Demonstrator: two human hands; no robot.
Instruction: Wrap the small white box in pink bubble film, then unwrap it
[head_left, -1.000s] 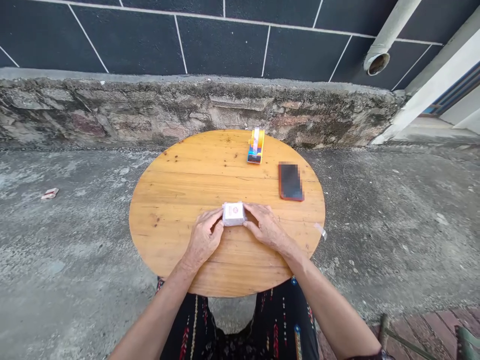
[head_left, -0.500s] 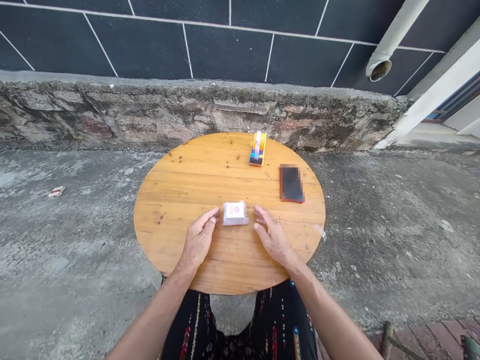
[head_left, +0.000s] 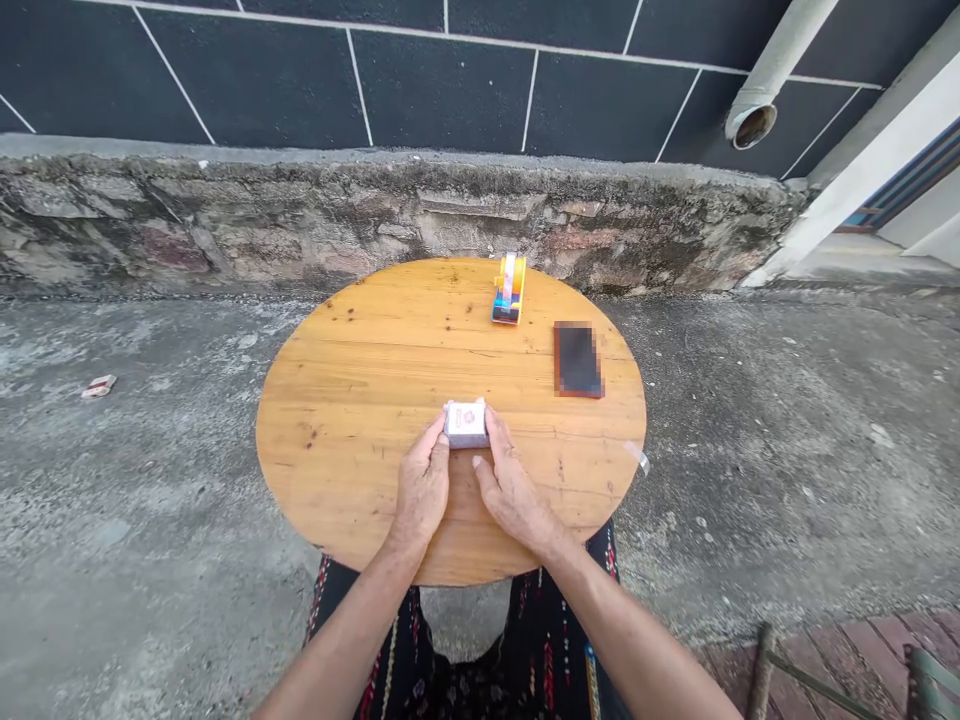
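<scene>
A small white packet with a red mark lies near the middle of a round wooden table. My left hand and my right hand rest on the table just in front of it. Fingertips of both hands press against the packet's left and right sides, so it is pinched between them. The packet's near edge is partly hidden by my fingers.
A colourful striped box stands at the table's far edge, and a dark phone lies to its right. A clear strip of tape hangs off the right rim. A stone ledge and tiled wall lie beyond; a pipe ends at top right.
Both hands let go of the packet and drew apart half a second ago. They have since closed in again and press its two sides.
</scene>
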